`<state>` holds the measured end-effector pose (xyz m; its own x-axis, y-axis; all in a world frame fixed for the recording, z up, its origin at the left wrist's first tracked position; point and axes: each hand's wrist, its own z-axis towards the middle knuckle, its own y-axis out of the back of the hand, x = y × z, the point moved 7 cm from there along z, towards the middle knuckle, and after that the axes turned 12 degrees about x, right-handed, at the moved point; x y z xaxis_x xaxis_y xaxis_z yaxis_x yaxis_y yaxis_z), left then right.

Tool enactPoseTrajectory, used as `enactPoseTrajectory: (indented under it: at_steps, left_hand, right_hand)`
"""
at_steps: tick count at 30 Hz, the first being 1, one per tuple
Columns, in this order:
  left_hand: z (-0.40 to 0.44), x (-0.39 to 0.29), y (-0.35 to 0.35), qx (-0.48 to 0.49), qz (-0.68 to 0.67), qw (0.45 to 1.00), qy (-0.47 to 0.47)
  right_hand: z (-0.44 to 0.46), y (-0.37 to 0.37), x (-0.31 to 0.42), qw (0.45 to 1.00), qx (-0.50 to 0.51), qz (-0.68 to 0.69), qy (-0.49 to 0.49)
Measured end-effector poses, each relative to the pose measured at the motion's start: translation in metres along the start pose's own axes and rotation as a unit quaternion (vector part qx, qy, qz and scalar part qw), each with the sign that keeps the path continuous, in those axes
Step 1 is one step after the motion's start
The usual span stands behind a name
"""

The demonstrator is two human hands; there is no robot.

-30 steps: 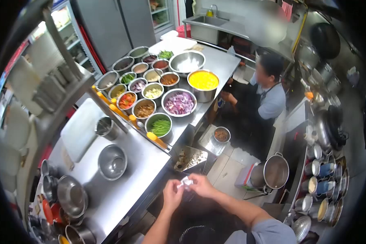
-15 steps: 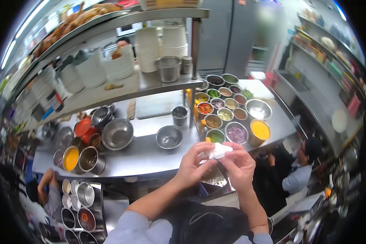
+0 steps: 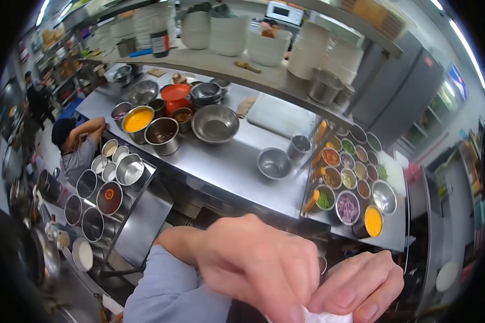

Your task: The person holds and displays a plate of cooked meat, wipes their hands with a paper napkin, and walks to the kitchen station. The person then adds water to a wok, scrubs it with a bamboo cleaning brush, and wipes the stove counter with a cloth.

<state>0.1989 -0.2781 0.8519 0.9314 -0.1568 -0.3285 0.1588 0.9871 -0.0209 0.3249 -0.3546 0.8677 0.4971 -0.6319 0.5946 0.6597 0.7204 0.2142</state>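
Note:
My left hand (image 3: 258, 258) is raised close to the camera, back of the hand up, its fingers closed downward. Beside it, my right hand (image 3: 361, 285) is also closed, with bent fingers and thumb. Both pinch a crumpled white wad (image 3: 328, 317), thin like tissue or cloth, at the bottom edge of the view. Most of the wad is hidden by the fingers and cut off by the frame. Beyond the hands, a steel bowl (image 3: 275, 163) rests on the steel counter (image 3: 221, 167).
Tubs of cut vegetables (image 3: 347, 207) and yellow liquid (image 3: 373, 220) stand at right. On the left are a larger steel bowl (image 3: 215, 124), an orange container (image 3: 176, 98) and a pot rack (image 3: 126, 212). A shelf (image 3: 215, 67) overhangs the counter. Another person (image 3: 78, 142) stands at far left.
My head has turned left, so the counter sits further right and more of the left side shows. Both hands have come much closer to the camera and lower in view, still holding the white wad.

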Motion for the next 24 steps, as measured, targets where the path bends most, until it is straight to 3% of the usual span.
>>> enactPoseTrajectory:
  at_steps: [3, 5, 7, 9, 12, 13, 14, 15, 16, 19, 21, 23, 24]
  left_hand:
    - [-0.014, 0.0, 0.003, 0.032, -0.043, 0.999, -0.003]
    - [-0.015, 0.003, 0.022, -0.053, -0.085, 0.995, 0.001]
    - [-0.017, 0.001, 0.034, -0.023, -0.028, 0.999, -0.014]
    - [-0.01, -0.005, 0.043, 0.05, 0.045, 0.998, -0.003]
    - [-0.02, 0.005, 0.061, -0.036, 0.132, 0.99, -0.037]
    - [-0.023, 0.01, 0.075, -0.066, 0.204, 0.977, -0.015]
    - [-0.026, 0.016, 0.089, -0.095, 0.273, 0.957, 0.01]
    - [-0.033, 0.026, 0.107, -0.08, 0.343, 0.931, 0.099]
    - [-0.049, 0.046, 0.127, -0.098, 0.326, 0.93, 0.141]
    - [-0.094, 0.106, 0.151, -0.181, 0.205, 0.92, 0.28]
    - [-0.107, 0.136, 0.154, -0.208, 0.113, 0.923, 0.303]
    - [-0.131, 0.168, 0.175, -0.146, 0.177, 0.868, 0.441]
    - [-0.135, 0.184, 0.179, -0.115, 0.169, 0.867, 0.454]
  right_hand:
    - [0.008, 0.009, -0.004, 0.993, 0.115, 0.014, -0.034]
    - [-0.01, 0.002, -0.019, 0.97, -0.179, -0.131, 0.094]
    - [-0.001, 0.009, -0.033, 0.955, -0.28, -0.089, 0.022]
    - [0.01, 0.035, -0.033, 0.999, 0.007, 0.026, -0.022]
    - [0.001, 0.037, -0.035, 0.997, -0.044, -0.068, 0.003]
    - [-0.006, 0.042, -0.033, 0.966, -0.139, -0.219, -0.016]
    - [-0.015, 0.051, -0.03, 0.916, -0.144, -0.365, -0.079]
    - [-0.024, 0.06, -0.028, 0.842, -0.142, -0.501, -0.14]
    - [-0.03, 0.071, -0.033, 0.784, -0.157, -0.574, -0.179]
    - [-0.069, 0.1, -0.062, 0.724, -0.193, -0.6, -0.28]
    - [-0.104, 0.11, -0.081, 0.719, -0.2, -0.561, -0.358]
    - [-0.138, 0.116, -0.094, 0.701, -0.226, -0.545, -0.401]
    - [-0.152, 0.119, -0.103, 0.701, -0.229, -0.519, -0.431]
